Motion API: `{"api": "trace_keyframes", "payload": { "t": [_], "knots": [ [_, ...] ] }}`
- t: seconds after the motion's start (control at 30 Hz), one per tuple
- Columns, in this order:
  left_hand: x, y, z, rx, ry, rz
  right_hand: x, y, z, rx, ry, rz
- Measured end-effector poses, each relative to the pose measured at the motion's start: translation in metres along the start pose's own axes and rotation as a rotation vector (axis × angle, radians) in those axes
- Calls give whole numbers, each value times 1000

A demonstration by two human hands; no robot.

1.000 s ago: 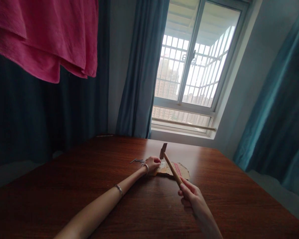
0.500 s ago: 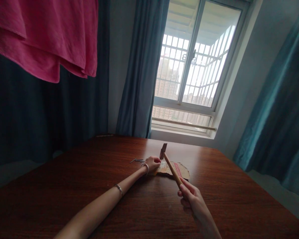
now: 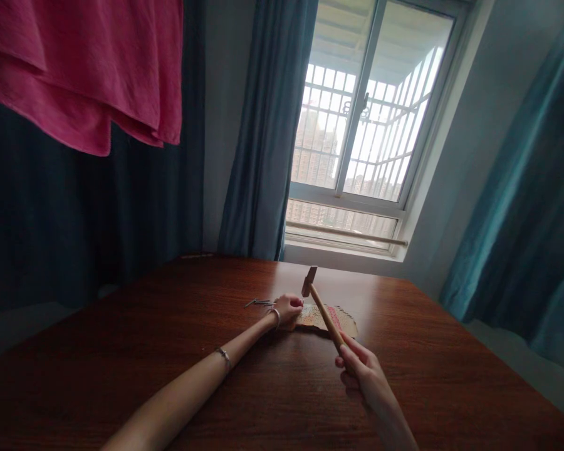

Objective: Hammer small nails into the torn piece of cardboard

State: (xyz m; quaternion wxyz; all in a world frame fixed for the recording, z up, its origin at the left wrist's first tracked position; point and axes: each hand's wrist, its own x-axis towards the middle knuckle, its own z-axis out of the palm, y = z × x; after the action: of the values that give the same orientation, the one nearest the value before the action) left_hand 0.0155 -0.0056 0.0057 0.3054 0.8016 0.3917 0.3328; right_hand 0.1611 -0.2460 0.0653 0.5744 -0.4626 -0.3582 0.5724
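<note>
My right hand (image 3: 363, 369) is closed around the wooden handle of a hammer (image 3: 326, 319). The metal hammer head is raised just above the fingertips of my left hand (image 3: 289, 309). Those fingers are pinched on a nail (image 3: 302, 301), mostly hidden, with only a small bit showing at the fingertips. Under and beside my left hand lies a ragged piece of cardboard (image 3: 348, 322) with a pink-red stripe. Several loose nails (image 3: 258, 302) lie on the table just left of my left hand.
The brown wooden table (image 3: 207, 401) spreads out under both arms. Behind it are a barred window (image 3: 352, 125) and blue curtains (image 3: 263, 125). A pink cloth (image 3: 122, 75) hangs at the upper left.
The hammer head has risen slightly away from my left fingertips. My left hand stays in place on the cardboard.
</note>
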Motion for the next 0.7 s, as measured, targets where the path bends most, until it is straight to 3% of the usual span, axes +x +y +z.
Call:
{"api": "trace_keyframes", "payload": {
  "t": [0.7],
  "knots": [
    [0,-3,-2,2,4,3,-3,-1,3,-10,6,13]
  ]
}}
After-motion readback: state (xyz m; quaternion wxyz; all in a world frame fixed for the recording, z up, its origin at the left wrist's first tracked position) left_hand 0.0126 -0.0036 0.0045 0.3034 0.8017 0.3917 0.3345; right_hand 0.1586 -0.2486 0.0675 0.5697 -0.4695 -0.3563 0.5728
